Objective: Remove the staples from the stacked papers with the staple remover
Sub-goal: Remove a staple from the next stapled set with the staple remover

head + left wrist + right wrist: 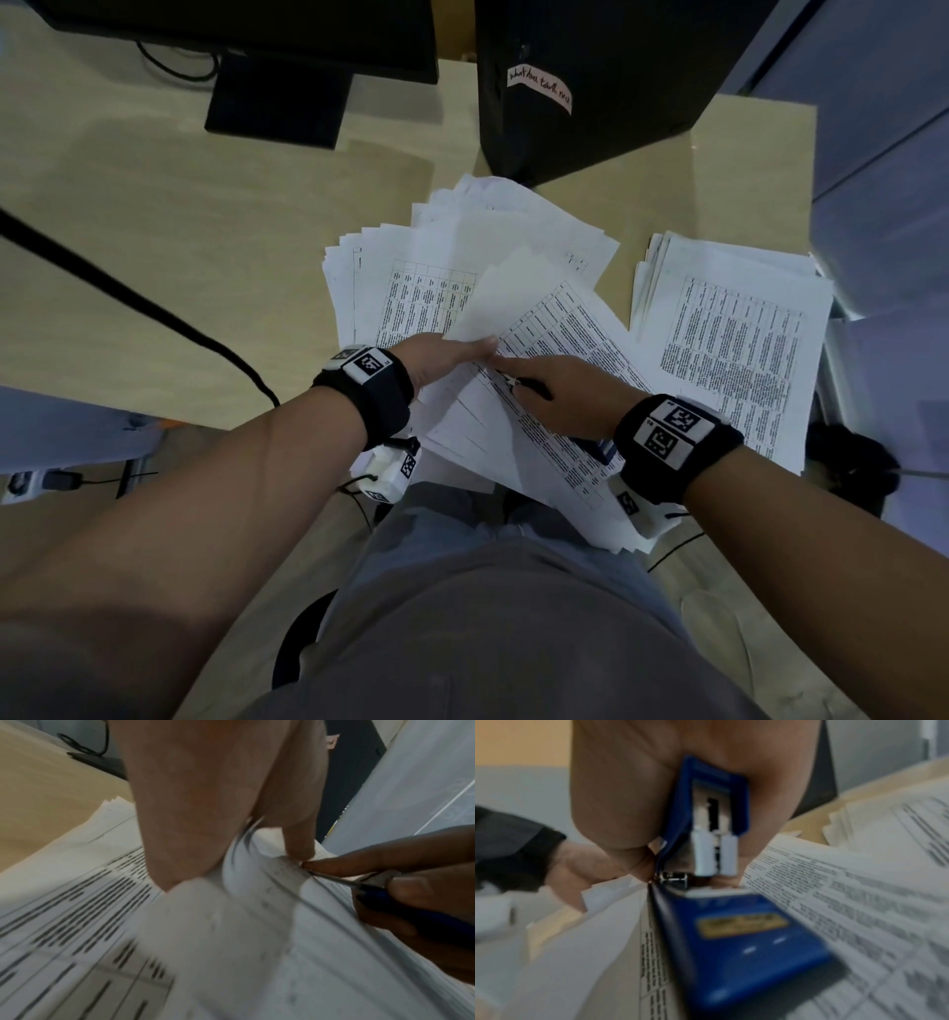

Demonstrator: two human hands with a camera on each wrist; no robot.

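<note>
- A pale wood-grain desk [179,216] fills the upper half of the head view.
- A black monitor [246,31] stands at the far left of the desk on a dark rectangular base [280,103], with a thin cable [174,64] looped behind it.
- A black computer tower [590,82] stands at the far middle, bearing a pale handwritten label [539,91] too small to read.
- A thick black cable [128,293] runs slantwise across the left of the desk and drops over its near edge.
- Grey-blue partition panels [883,154] close in the right side.
- A power strip [31,483] lies low at the left.
- The light is dim and even.
</note>
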